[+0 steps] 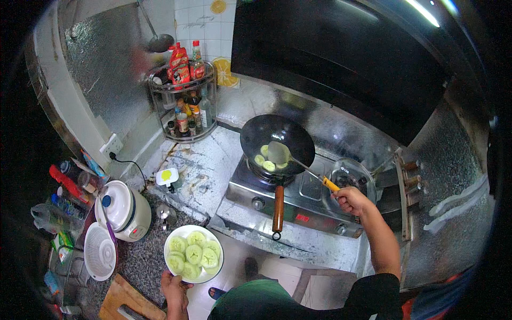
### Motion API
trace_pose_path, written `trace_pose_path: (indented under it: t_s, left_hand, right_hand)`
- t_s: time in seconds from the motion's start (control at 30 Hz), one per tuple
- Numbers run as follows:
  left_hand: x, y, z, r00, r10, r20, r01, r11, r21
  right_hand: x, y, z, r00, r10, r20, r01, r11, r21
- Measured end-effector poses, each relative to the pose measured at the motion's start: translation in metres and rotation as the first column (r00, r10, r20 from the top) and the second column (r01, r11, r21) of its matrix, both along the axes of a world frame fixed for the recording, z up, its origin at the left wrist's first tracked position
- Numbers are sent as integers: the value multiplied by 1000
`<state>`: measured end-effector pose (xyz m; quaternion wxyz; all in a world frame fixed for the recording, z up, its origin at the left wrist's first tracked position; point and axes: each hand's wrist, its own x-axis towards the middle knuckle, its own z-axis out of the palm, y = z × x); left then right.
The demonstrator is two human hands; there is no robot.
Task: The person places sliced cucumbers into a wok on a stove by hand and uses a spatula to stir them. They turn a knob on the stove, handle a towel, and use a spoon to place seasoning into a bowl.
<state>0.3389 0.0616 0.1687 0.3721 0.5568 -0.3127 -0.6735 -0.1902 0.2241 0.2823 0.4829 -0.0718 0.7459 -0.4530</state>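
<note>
My right hand is closed round the yellow handle of a metal spatula. Its blade is inside a black wok on the left burner, beside several pale green cucumber slices. From the wok a brown wooden handle points toward me. At the lower left, my left hand grips the near rim of a white plate. Spread over that plate are several round cucumber slices. The plate is held beside the counter, above the floor.
A gas stove carries the wok, with a glass lid at its right. Left stand a white cooker, a white strainer basket and a cutting board with a knife. A bottle rack occupies the back corner.
</note>
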Motion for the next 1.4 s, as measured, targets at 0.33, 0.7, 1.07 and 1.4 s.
trace_pose_path:
  t_s: [0.33, 0.7, 1.07, 1.4]
  left_hand:
    - [-6, -2, -1, 1000, -6, -19, 5, 998, -66]
    - [-26, -10, 12, 994, -29, 103, 38, 996, -83]
    - [-56, -7, 46, 988, 73, 135, -76, 997, 17]
    - [-61, -13, 20, 995, 77, 64, -71, 994, -81]
  right_hand:
    - [10, 14, 16, 997, 32, -64, -30, 999, 30]
    - [-14, 15, -2, 981, 60, 183, -52, 997, -49]
    - [-27, 19, -15, 945, 29, 326, 1, 996, -92]
    - [-24, -6, 12, 943, 188, -275, -160, 980, 122]
